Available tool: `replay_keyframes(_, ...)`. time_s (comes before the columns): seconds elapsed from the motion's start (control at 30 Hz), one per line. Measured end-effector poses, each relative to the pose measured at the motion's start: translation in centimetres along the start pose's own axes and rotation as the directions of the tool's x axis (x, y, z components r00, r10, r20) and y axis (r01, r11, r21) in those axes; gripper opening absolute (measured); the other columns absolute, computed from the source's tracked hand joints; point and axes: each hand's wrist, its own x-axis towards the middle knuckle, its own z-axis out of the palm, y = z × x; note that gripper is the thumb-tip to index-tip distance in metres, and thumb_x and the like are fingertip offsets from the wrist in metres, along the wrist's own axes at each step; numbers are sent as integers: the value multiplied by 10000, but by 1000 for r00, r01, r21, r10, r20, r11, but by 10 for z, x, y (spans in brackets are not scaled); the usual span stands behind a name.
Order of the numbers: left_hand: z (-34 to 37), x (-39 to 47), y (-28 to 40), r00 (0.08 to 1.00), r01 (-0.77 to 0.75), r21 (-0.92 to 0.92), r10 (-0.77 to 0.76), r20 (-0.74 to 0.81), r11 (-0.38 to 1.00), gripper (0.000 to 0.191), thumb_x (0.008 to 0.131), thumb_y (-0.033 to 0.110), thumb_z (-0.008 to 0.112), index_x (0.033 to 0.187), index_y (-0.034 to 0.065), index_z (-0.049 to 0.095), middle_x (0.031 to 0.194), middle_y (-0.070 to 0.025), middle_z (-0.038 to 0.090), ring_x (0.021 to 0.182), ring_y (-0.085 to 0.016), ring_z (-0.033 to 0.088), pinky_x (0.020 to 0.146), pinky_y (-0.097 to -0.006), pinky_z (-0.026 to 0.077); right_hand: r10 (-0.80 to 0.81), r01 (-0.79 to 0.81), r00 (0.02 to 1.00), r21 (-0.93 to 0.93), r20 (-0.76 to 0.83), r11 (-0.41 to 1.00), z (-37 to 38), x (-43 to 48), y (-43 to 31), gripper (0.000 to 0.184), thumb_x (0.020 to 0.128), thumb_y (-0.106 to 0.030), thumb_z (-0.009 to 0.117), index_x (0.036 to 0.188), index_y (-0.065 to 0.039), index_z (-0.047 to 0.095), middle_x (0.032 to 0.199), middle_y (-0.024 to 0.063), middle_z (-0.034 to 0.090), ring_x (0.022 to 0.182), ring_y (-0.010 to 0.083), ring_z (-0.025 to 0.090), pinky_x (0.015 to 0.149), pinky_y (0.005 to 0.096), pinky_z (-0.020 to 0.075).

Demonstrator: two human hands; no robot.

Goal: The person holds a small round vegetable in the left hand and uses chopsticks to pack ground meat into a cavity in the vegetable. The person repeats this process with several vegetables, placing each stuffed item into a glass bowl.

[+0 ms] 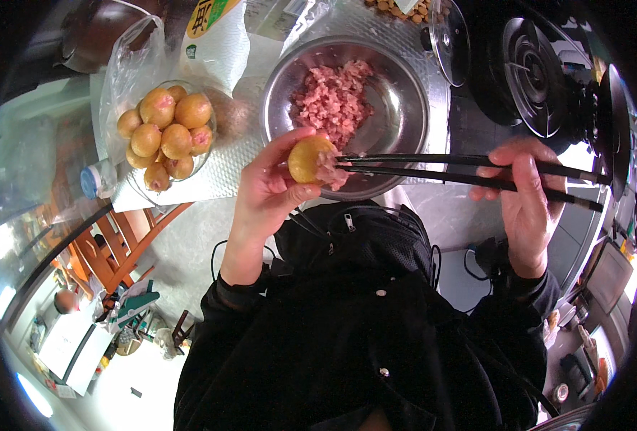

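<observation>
My left hand (275,183) holds a round golden-brown ball (306,160), probably a fried tofu or gluten puff, above the near rim of a steel bowl (412,134). Pink minced meat (335,99) lies inside the bowl, mostly left of its middle. In my right hand (528,194) is a pair of dark chopsticks (420,158), whose tips touch a lump of mince (332,168) at the ball's right side. Several similar balls (176,141) are heaped in a clear bowl at the left, some with pink mince showing at an opening.
A clear plastic bag (129,70) and a printed package (216,54) stand behind the heaped balls. A blue-capped container (94,180) is at the left edge. A glass lid (450,43) and a black gas burner (534,78) lie at the right. A person (67,300) is in the far left background.
</observation>
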Motion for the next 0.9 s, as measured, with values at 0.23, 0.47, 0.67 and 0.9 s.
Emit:
replay_keyframes(0.23,-5,4,-2,999,-37,-65,38,16,997,658,706,206,690,1209,-49,349,1142,-197,477,855,-252,564,745,-348,477,-119,117,993,-134,-13,984,-13,5,-15,282,897,-188,382,855,35,551,642,109,565,492,141,557,428,206,436)
replay_keyframes(0.47,-5,6,5,1000,8,-169,-11,-17,986,681,693,217,701,1215,-40,348,1158,-224,456,951,-275,539,806,-385,463,276,-96,905,476,-324,874,-13,-12,54,236,890,-213,426,866,1,522,832,99,570,531,141,544,432,241,429)
replay_keyframes(0.67,-4,7,5,999,-25,-249,32,24,968,584,715,33,645,1212,-47,350,1137,-150,490,907,-257,576,823,-366,471,-14,57,988,285,-151,957,-5,-14,37,236,873,-175,450,857,48,524,716,153,574,537,198,571,487,276,466)
replay_keyframes(0.9,-2,10,2,998,-27,-154,36,59,988,586,716,27,641,1218,-43,347,1115,-157,501,917,-267,574,818,-352,474,-278,380,898,-281,342,881,-8,11,-8,277,863,-192,452,830,49,585,706,139,569,547,161,585,459,214,461)
